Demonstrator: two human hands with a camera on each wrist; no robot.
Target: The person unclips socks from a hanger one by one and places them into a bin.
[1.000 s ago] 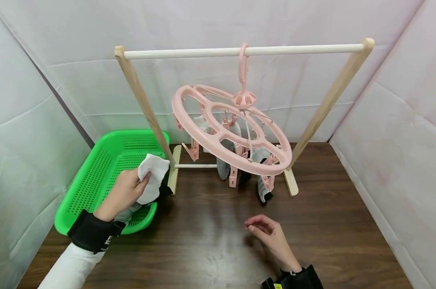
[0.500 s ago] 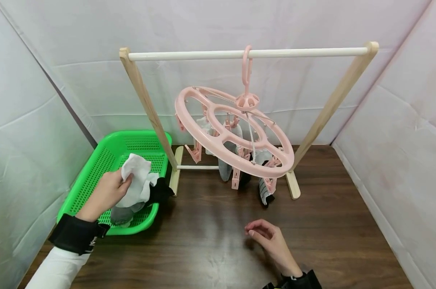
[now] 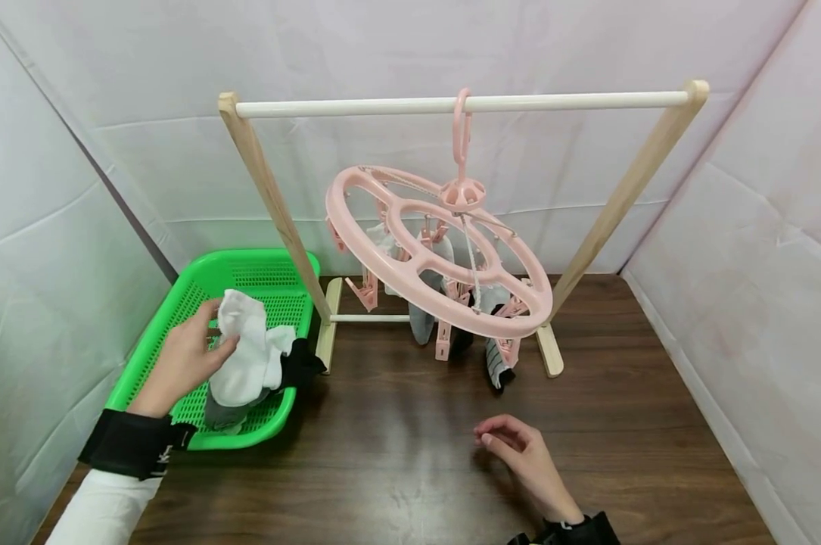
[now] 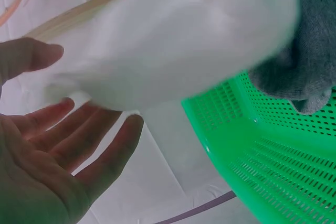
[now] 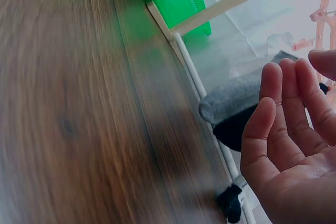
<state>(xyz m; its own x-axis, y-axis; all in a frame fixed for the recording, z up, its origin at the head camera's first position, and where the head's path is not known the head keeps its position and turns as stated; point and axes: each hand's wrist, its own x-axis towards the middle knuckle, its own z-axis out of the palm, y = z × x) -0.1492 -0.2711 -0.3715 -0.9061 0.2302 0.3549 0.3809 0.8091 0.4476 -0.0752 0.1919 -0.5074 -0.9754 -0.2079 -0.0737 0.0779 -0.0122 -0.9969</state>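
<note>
In the head view a white sock (image 3: 241,363) lies over the near part of the green basket (image 3: 202,276). My left hand (image 3: 181,356) is beside its upper end, thumb and fingers spread apart. From the left wrist, the white sock (image 4: 173,40) is blurred, with the fingertips (image 4: 134,124) right at its edge. A grey sock (image 3: 222,415) lies beneath it, and a black sock (image 3: 301,365) hangs over the basket's right rim. My right hand (image 3: 529,462) hovers low over the table, fingers loosely curled and holding nothing.
A pink round clip hanger (image 3: 444,295) hangs tilted from the white rod (image 3: 356,107) of a wooden stand (image 3: 270,189). Several socks hang from its clips, among them a grey sock (image 3: 421,324) and a striped sock (image 3: 497,363). White sheets surround the dark wooden table (image 3: 383,469).
My left hand has moved left with the white sock, over the basket, and its fingers have come apart from the sock. The right hand has barely moved.
</note>
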